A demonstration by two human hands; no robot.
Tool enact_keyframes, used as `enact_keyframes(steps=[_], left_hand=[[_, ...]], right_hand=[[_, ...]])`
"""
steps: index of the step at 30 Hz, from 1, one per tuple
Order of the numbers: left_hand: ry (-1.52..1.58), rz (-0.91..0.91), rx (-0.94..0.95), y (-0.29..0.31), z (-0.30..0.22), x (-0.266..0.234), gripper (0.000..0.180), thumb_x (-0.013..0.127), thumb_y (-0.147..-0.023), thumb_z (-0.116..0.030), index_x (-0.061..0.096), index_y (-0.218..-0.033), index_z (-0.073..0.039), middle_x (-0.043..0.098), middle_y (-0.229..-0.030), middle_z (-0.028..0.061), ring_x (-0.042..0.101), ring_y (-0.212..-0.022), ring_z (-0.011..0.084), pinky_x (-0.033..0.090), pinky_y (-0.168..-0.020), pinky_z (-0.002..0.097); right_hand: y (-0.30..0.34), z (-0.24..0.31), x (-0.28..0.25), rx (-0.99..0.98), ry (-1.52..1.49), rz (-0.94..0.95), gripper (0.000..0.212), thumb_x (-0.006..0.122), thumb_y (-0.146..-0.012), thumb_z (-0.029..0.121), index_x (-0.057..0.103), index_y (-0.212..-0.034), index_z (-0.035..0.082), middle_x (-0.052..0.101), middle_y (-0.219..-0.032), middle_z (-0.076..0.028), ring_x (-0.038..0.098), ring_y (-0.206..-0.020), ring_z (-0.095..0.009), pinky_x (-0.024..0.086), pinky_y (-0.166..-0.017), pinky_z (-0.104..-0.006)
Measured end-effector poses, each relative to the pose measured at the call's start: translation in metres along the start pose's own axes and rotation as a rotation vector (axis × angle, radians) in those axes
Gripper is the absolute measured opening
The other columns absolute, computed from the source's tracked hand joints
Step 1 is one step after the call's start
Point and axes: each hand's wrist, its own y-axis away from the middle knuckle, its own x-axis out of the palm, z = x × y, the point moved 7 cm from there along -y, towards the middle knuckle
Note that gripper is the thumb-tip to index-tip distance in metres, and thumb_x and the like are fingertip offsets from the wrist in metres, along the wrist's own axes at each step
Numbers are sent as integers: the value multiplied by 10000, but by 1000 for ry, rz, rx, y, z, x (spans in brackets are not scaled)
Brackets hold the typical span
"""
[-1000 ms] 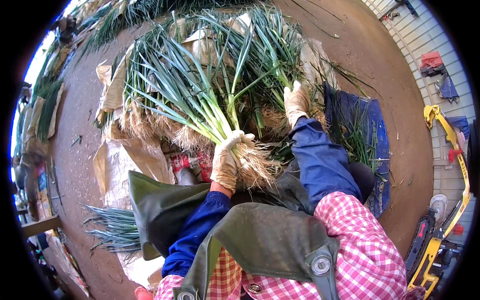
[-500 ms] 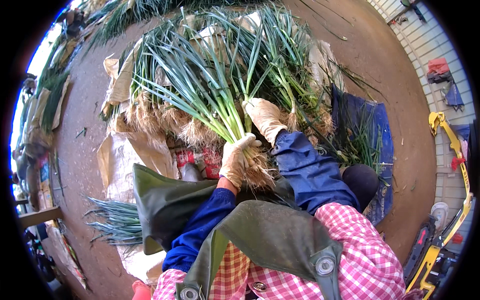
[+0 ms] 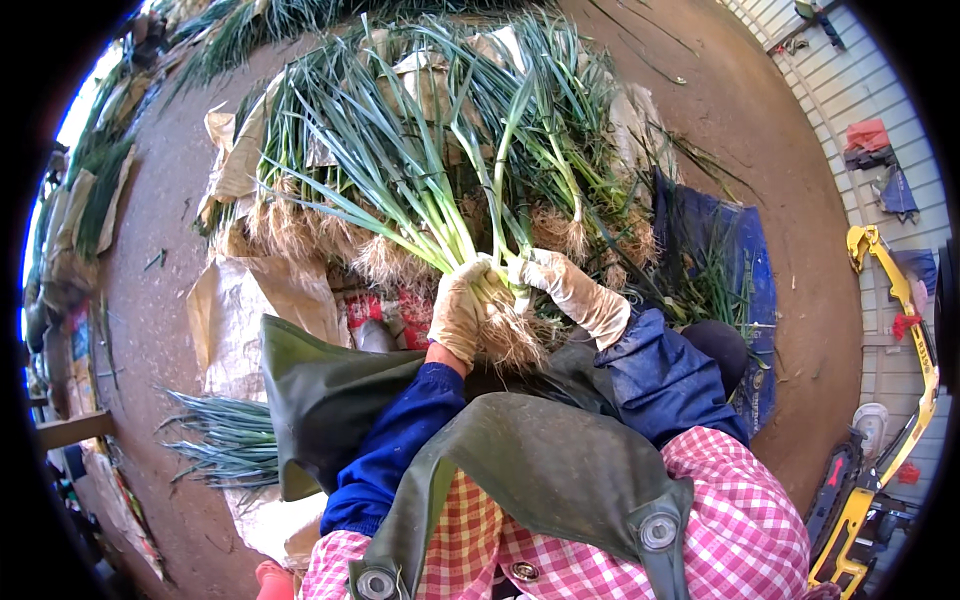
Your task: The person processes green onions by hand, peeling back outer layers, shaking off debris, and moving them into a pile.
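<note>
In front of my lap, my gloved left hand (image 3: 458, 312) is wrapped round the lower stems of a bunch of green onions (image 3: 432, 222), whose leaves fan out to the far left. Pale stringy roots (image 3: 512, 338) hang below the fist. My gloved right hand (image 3: 572, 290) is closed on the white base of a separate green onion stalk (image 3: 498, 190), right beside the bunch. Its fingertips are partly hidden by the stems. Beyond both hands lies a wide heap of green onions (image 3: 560, 140), roots toward me.
A blue sheet (image 3: 758, 290) with loose leaves lies to the right. Beige sacking (image 3: 265, 310) and a smaller green onion pile (image 3: 235, 435) are at the left. A yellow toy-like excavator arm (image 3: 905, 290) stands by the tiled wall. A green apron (image 3: 540, 450) covers my lap.
My right hand has slid down from higher on the stems to the base, close beside my left hand. The separate stalk now stands nearer the bunch. My left hand keeps its grip.
</note>
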Motion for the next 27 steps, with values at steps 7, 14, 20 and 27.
enact_keyframes(steps=[7,14,20,27], left_hand=[[353,121,-37,0,4,15,229,551,-880,-87,585,-1076,26,652,-924,92,644,-789,202,540,-729,295],[305,225,-23,9,-10,28,198,608,-846,-70,612,-1015,33,648,-874,72,627,-749,169,519,-711,267],[60,79,2,-1,1,15,138,594,-839,-94,638,-921,8,623,-729,50,594,-607,160,492,-564,263],[165,53,-14,1,5,16,165,589,-852,-134,620,-885,25,635,-737,92,616,-636,205,522,-611,315]], right_hand=[[13,39,26,-724,935,-455,233,632,-853,210,666,-1008,40,626,-870,-157,601,-783,-315,474,-702,-392],[-3,8,20,-395,-1,-262,235,499,-994,200,602,-1013,-10,588,-743,-15,536,-658,-81,438,-621,-218],[-3,1,7,-275,-99,-259,261,518,-975,281,612,-976,38,506,-668,50,453,-590,-47,382,-567,-199],[21,-12,21,-96,-278,-141,293,505,-975,368,571,-908,90,476,-642,68,423,-545,-33,359,-508,-194]])
